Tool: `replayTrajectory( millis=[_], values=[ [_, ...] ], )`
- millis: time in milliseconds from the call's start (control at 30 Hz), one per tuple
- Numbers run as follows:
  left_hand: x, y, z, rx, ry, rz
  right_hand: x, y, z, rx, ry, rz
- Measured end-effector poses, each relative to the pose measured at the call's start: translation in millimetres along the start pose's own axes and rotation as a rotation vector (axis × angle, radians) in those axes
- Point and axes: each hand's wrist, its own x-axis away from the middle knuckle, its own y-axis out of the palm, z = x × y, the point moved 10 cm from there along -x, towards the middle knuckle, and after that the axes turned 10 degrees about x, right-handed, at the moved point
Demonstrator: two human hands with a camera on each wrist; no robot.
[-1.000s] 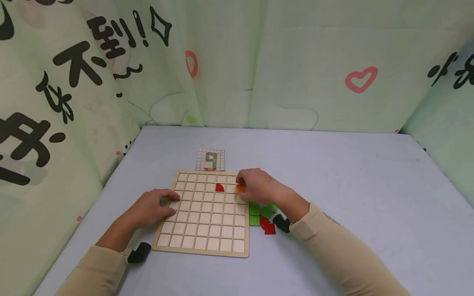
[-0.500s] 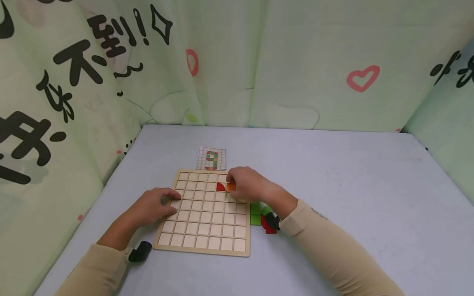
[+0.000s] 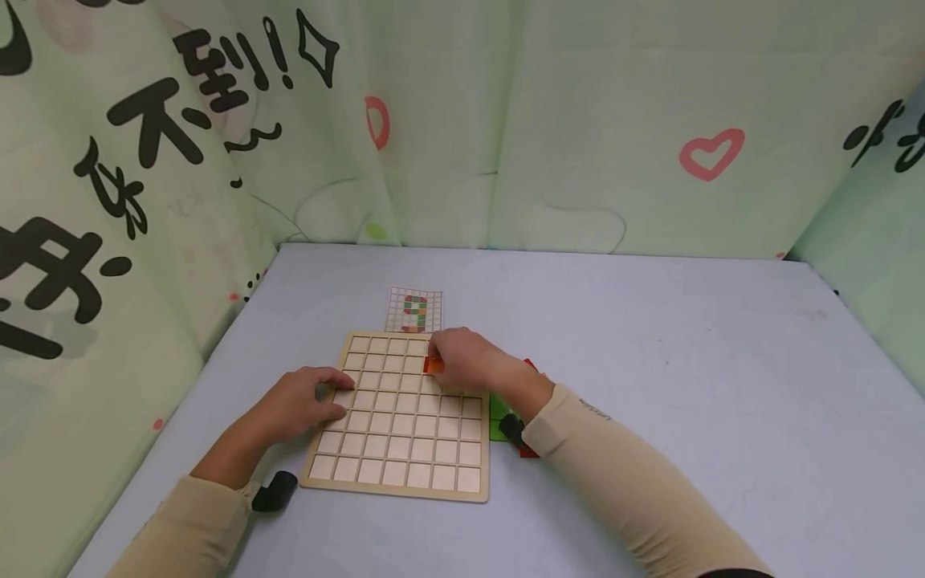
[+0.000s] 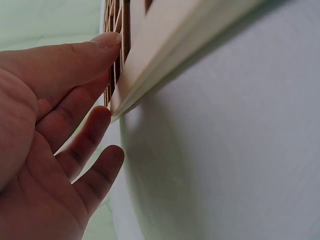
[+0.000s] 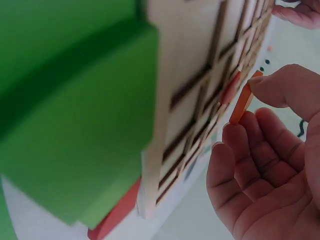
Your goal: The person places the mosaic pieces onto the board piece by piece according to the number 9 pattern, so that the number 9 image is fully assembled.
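My right hand (image 3: pixel 468 360) pinches an orange tile (image 5: pixel 244 103) between thumb and fingertips, just above the upper right part of a wooden grid board (image 3: pixel 393 449). Close beside it, a red tile (image 5: pixel 231 89) lies in a cell; in the head view the orange one overlaps most of it. The orange tile is tilted on edge in the right wrist view. My left hand (image 3: pixel 299 404) rests at the board's left edge, its thumb (image 4: pixel 102 41) and fingers loosely extended and touching the rim.
A small gridded card (image 3: pixel 413 310) with a coloured pattern lies behind the board. Green tiles (image 3: pixel 499 407) lie against the board's right side, partly hidden by the right wrist. Red pieces (image 3: pixel 529 452) show near them. A printed curtain (image 3: pixel 592 144) stands behind the table.
My right hand has carried the orange tile left across the board, from the right edge to over the red tile. The left hand has stayed at the board's edge.
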Motion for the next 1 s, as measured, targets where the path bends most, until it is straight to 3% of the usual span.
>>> replayTrajectory(
  millis=[1000],
  values=[
    [0.8, -0.3, 0.4, 0.011, 0.030, 0.005, -26.9, 7, -19, 0.078, -0.017, -0.040]
  ],
)
